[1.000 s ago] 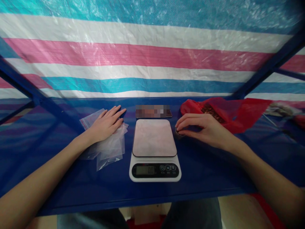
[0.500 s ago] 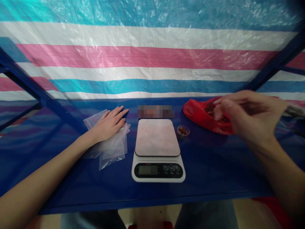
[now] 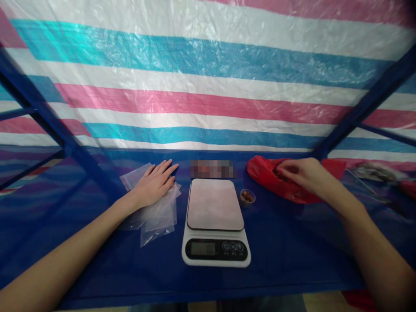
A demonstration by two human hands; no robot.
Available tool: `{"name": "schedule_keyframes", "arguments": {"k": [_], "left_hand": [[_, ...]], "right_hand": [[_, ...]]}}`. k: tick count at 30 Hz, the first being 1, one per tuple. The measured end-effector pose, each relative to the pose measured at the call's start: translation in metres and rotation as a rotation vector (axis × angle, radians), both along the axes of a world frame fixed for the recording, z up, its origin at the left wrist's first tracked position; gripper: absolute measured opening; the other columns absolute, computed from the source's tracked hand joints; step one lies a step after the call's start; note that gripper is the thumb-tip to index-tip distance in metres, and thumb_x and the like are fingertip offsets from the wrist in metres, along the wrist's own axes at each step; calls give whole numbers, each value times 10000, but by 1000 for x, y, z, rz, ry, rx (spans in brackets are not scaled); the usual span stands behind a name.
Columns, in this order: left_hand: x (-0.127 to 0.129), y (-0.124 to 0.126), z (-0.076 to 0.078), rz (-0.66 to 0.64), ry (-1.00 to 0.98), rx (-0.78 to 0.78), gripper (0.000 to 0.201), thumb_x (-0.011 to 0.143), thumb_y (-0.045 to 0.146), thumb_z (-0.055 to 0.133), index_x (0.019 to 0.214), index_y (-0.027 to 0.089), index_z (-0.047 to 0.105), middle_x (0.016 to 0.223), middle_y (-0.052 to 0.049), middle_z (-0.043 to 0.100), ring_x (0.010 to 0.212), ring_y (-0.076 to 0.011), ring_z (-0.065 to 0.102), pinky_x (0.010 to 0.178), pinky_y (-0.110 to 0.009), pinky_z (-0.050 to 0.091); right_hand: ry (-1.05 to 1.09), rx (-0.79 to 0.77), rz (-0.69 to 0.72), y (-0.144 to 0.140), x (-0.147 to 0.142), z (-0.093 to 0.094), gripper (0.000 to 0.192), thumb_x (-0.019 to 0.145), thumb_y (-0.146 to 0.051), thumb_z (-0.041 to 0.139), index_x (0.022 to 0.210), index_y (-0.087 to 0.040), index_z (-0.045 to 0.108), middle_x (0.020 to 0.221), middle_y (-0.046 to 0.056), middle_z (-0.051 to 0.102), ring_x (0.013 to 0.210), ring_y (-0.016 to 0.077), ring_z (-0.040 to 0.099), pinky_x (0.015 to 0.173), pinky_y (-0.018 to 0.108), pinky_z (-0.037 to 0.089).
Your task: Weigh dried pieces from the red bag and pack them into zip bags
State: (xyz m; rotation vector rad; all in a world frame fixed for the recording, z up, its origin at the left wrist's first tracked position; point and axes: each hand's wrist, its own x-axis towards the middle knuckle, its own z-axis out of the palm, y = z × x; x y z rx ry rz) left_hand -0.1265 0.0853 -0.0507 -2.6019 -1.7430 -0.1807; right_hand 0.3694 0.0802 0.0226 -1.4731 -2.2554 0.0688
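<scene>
Head camera: you sit at a blue counter (image 3: 292,255), both bare hands forward. Left of centre in the frame, your left hand (image 3: 156,187) lies palm down, fingers spread and extended, grasping nothing; it rests on a loose, overlapping pile of clear plastic bags (image 3: 157,232), and its weight probably stops such thin, slippery sheets from sliding. Right of centre, your right hand (image 3: 302,171) is bent over the mouth of a red bag (image 3: 264,173), thumb and fingers curled close together; the fingertips are lost in the opening, so you cannot tell whether they grip anything. The bag lies on its side, which seems to let the hand get in from above. In the lower middle stands a white kitchen scale (image 3: 216,216), its display (image 3: 203,249) turned toward you, presumably for easy reading; the digits look like 0.0. Just beside its right edge, between scale and bag, a small clear cup (image 3: 245,204) stands upright with brown pieces (image 3: 248,196) inside, apparently set within easy reach of your right hand. A pixelated rectangular item (image 3: 212,170) lies just behind the scale, and a striped plastic sheet (image 3: 195,102) fills the upper frame.
</scene>
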Motion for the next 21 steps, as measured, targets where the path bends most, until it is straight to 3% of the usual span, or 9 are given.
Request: {"name": "schedule_keyframes", "arguments": {"k": [4, 7, 11, 15, 21], "left_hand": [[0, 0, -4, 3, -8, 13, 616, 1117, 434, 219, 1673, 227, 384, 1767, -119, 317, 1645, -303, 291, 1309, -611, 268], [0, -1, -5, 14, -7, 19, 617, 1116, 438, 215, 1674, 232, 381, 1772, -105, 309, 1650, -297, 278, 1316, -599, 267], [2, -3, -4, 22, 3, 10, 616, 1118, 433, 194, 1676, 242, 370, 1777, -99, 298, 1648, -300, 284, 1312, -622, 267], [2, -4, -6, 50, -26, 49, 625, 1123, 447, 180, 1708, 248, 274, 1808, -101, 194, 1664, -313, 229, 1288, -655, 296], [-4, 3, -9, -4, -70, 76, 648, 1122, 477, 162, 1719, 231, 228, 1808, -121, 187, 1649, -362, 257, 1251, -683, 350]], "right_hand": [[-58, -14, 75, 8, 0, -12, 288, 913, -270, 581, 1035, -198, 832, 1127, 137, 826, 982, 350, 799, 844, 470, 644], [-38, -33, 122, 6, -6, -17, 345, 936, -267, 593, 1212, -215, 794, 1285, 143, 763, 1124, 337, 764, 973, 474, 630], [-45, -20, 132, 7, -8, -27, 387, 964, -256, 577, 1309, -207, 745, 1321, 168, 731, 1147, 338, 747, 987, 484, 626], [-98, -7, 121, 13, -3, -36, 406, 943, -281, 594, 1312, -190, 737, 1372, 182, 717, 1230, 389, 705, 1048, 560, 578], [-64, 2, 93, 15, -3, -44, 416, 922, -208, 555, 1287, -221, 756, 1339, 157, 724, 1135, 364, 736, 975, 490, 608]]}}
